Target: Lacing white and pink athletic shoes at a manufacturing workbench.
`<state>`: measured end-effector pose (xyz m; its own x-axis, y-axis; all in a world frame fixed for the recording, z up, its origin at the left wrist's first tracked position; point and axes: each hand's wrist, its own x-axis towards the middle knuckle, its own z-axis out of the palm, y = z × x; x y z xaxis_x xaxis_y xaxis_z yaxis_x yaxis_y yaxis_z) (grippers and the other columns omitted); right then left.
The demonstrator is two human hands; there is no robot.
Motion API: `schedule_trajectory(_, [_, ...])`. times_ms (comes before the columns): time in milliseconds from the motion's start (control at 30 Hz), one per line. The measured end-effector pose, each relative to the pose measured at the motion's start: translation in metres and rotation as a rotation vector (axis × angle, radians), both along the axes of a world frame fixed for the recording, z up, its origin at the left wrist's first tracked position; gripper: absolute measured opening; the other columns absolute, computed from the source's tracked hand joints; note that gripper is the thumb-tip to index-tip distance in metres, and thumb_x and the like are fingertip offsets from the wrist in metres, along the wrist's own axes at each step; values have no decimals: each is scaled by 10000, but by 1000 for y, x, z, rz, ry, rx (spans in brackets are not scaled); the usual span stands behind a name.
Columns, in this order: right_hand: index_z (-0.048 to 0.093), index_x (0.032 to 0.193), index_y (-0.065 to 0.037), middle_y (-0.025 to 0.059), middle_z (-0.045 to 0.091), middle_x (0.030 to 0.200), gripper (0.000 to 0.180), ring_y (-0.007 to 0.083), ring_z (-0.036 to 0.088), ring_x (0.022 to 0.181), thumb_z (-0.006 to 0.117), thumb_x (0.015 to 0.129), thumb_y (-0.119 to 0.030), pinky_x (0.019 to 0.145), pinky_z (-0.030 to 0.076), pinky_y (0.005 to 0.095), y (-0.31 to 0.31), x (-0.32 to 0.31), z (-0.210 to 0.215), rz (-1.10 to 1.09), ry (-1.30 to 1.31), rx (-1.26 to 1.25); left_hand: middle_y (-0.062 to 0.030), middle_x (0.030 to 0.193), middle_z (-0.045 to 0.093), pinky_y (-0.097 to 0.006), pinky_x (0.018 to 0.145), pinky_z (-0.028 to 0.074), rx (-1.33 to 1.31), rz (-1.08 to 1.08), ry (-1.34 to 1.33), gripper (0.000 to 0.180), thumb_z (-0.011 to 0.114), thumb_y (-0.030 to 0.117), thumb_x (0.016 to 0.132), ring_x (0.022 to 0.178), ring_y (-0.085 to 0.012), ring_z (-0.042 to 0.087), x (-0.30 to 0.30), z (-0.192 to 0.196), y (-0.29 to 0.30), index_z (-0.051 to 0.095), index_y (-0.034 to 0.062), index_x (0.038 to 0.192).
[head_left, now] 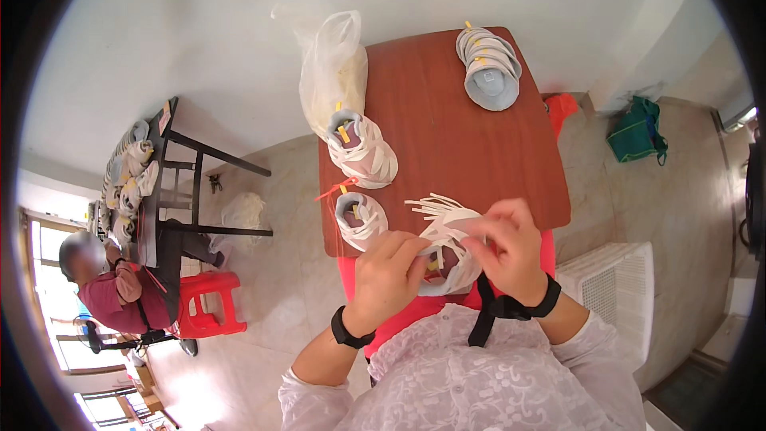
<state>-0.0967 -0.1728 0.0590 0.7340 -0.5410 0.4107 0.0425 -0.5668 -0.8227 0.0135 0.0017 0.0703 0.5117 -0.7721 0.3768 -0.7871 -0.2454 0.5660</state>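
1. Brown wooden-topped table (447,136), rounded corners; landmark for all entries below.
2. Shoe upper (456,275), pale with a mauve inside, at the table's near edge, between both hands; loose white laces (437,206) fan from it toward the tabletop.
3. Left hand (387,273), at the table's near edge, against the upper's left side; fingers bent and together (whether clamped on it, cannot tell).
4. Right hand (509,249), near the table's front right corner, over the upper's right side; fingers bent and partly apart, thumb and forefinger by the white strips; whether they pinch one, cannot tell.
5. Two laced shoe uppers (369,156), one behind the other along the table's left side, yellow tabs showing.
6. Red cord (335,189), at the table's left edge, beside those two.
7. Clear plastic bag (331,72), at the table's far left corner.
8. Nested stack of uppers (491,72), at the table's far right corner.
9. White plastic basket (614,287), on the floor right of the table.
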Motion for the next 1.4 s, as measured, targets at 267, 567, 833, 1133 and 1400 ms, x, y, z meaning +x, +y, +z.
schedule_trajectory(267, [667, 791, -96, 19, 572, 793, 166, 211, 598, 638, 783, 673, -109, 540, 467, 332, -17, 10, 3, 568, 88, -245, -109, 842, 657, -300, 666, 498, 132, 14, 410, 155, 628, 2, 804, 740, -224, 644, -1, 5, -2, 658, -2, 956])
schedule_trajectory(567, [703, 830, -61, 44, 586, 793, 131, 192, 590, 640, 778, 738, -118, 546, 460, 313, -11, 11, 11, 542, 191, 22, -25, 890, 680, -233, 706, 488, 112, 26, 929, 127, 560, 39, 924, 807, -69, 607, -2, 2, 3, 654, -10, 993])
schedule_trajectory(833, [695, 835, -30, 59, 590, 821, 118, 181, 590, 729, 712, 762, -122, 630, 468, 298, -21, 17, 9, 694, 337, 212, -31, 955, 665, -223, 742, 487, -37, -16, 1195, 233, 590, -29, 897, 845, -62, 607, -1, -10, 5, 555, 15, 1123])
schedule_trajectory(1133, [702, 867, -39, 26, 569, 918, 184, 147, 560, 786, 793, 719, -100, 630, 451, 286, -22, 14, 10, 793, 214, 286, -41, 871, 637, -243, 709, 495, -17, -55, 847, 105, 624, -37, 860, 793, -82, 602, -7, 5, 4, 566, 9, 934])
schedule_trajectory(1400, [716, 864, -86, 34, 584, 880, 109, 163, 576, 732, 733, 759, -63, 574, 441, 307, -27, 15, 11, 778, 240, 318, -53, 805, 639, -255, 676, 502, 3, -43, 620, 108, 633, -46, 832, 732, -120, 626, -5, 15, 1, 580, 1, 914])
